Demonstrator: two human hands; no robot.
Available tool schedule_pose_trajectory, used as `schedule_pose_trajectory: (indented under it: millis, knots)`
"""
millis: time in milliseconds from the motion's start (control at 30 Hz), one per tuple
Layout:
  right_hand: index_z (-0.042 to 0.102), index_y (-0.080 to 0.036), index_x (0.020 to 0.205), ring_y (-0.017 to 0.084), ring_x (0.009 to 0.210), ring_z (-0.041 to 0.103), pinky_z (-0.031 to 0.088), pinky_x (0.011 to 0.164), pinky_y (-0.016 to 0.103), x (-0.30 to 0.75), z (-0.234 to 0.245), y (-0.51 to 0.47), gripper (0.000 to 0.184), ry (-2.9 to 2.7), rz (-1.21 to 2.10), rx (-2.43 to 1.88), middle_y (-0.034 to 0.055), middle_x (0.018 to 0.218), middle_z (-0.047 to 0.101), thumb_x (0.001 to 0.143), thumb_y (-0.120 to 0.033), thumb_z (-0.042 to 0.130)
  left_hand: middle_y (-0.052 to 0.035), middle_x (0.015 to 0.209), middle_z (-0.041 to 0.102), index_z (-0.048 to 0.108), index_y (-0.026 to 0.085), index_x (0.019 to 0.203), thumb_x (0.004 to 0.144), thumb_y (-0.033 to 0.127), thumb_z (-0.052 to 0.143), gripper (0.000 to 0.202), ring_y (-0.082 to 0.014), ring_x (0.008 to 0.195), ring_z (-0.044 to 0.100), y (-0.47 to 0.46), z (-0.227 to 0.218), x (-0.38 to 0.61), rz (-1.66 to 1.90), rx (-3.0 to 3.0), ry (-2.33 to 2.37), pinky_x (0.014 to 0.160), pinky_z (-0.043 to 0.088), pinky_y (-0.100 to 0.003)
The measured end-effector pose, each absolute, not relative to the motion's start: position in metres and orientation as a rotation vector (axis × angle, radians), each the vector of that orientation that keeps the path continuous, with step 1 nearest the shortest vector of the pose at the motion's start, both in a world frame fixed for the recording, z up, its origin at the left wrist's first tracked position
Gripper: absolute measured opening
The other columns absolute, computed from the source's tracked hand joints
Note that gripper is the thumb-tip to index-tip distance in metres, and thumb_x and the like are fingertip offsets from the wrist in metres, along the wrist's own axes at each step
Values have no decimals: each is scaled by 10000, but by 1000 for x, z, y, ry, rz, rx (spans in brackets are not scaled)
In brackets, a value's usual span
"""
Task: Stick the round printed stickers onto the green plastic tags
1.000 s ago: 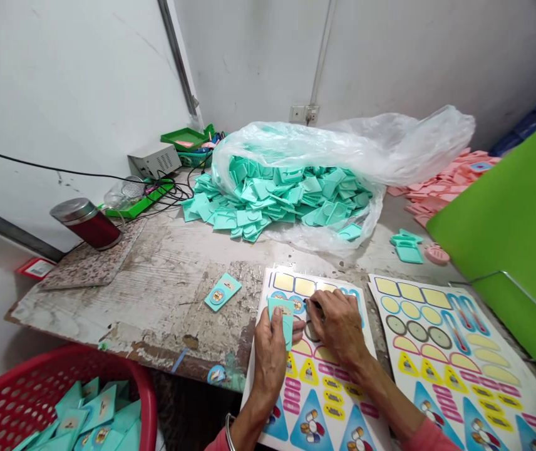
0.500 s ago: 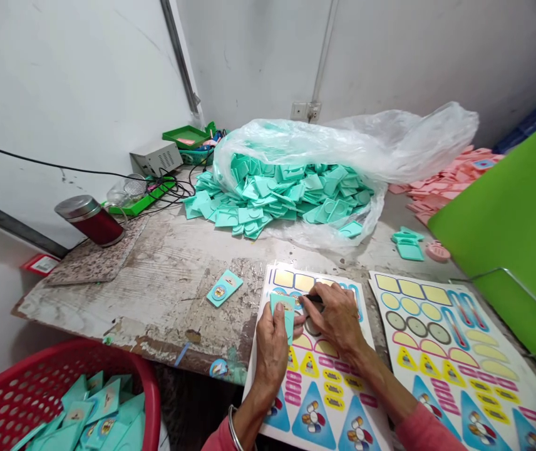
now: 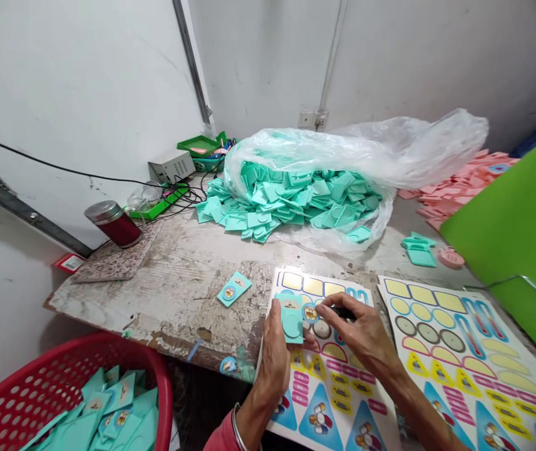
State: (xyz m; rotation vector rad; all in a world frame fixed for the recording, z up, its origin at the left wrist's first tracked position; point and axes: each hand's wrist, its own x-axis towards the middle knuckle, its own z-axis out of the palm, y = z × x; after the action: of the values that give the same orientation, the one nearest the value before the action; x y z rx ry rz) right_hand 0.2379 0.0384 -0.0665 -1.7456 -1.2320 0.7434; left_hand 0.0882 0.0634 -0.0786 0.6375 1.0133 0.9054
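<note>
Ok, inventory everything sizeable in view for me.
Flat teal plastic pieces: uncountable heap, teal, table rear
Clear plastic bag: one, colourless, over that heap
Pink plastic pieces: uncountable heap, pink, right rear
Bright green panel: one, green, right edge
Worn wooden table: one, whitish, centre
Printed paper sticker sheets: at least two, multicoloured, front right
Rectangular stickered teal piece: one, teal, left of sheets
Perforated red plastic basket: one, red, lower left
Steel-lidded red cup: one, red, left, on a speckled board
Grey vented box: one, grey, left rear
Shallow green plastic trays: two, green, left rear
Left hand: one, front centre, holding a teal plastic card
Right hand: one, over the sheets, holding a dark slender tool
</note>
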Motion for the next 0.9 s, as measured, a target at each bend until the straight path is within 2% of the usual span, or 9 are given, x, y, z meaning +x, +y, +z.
schedule_pose_trajectory:
  millis: [67, 233, 400, 600, 700, 900]
  knots:
    - [674, -206, 893, 150, 681, 554, 429, 634, 272, 231, -61, 32, 339, -1234, 798, -1773, 20, 803, 645, 779, -524, 644, -127, 874, 743, 657, 129, 1034, 936, 579, 351, 553, -213, 678, 714, 60, -70, 89, 872, 552, 959, 586, 588, -314]
    - [635, -196, 1068, 146, 593, 534, 454, 597, 272, 218, -53, 25, 417, -1262, 861, -1799, -17, 652, 585, 779, -497, 623, -133, 1073, 725, 592, 143, 1246, 938, 561, 384, 559, -220, 819, 719, 56, -59, 90, 879, 469, 944, 609, 589, -287]
    - [586, -198, 1136, 153, 652, 581, 480, 621, 267, 213, -50, 23, 451, -1284, 847, -1784, -11, 706, 600, 779, -472, 626, -148, 1097, 725, 589, 135, 1278, 940, 561, 378, 584, -245, 921, 713, 55, -54, 87, 857, 482, 969, 695, 596, -313]
    - [540, -202, 1187, 144, 615, 598, 482, 602, 263, 210, -48, 22, 475, -1291, 867, -1776, -21, 702, 620, 794, -456, 624, -136, 1169, 705, 580, 124, 1293, 948, 530, 397, 563, -229, 1049, 675, 53, -56, 88, 918, 423, 928, 827, 570, -299]
    - [550, -195, 1172, 152, 608, 600, 497, 606, 273, 210, -45, 24, 474, -1283, 894, -1765, -23, 677, 615, 786, -460, 619, -123, 1150, 714, 579, 139, 1296, 942, 547, 397, 569, -235, 1016, 686, 53, -58, 87, 907, 451, 922, 788, 581, -309]
    - [592, -203, 1128, 166, 622, 602, 513, 616, 293, 212, -45, 26, 450, -1296, 847, -1779, -14, 676, 614, 764, -463, 634, -112, 982, 757, 610, 159, 1257, 923, 605, 374, 605, -246, 813, 725, 55, -56, 85, 844, 511, 933, 604, 587, -309]
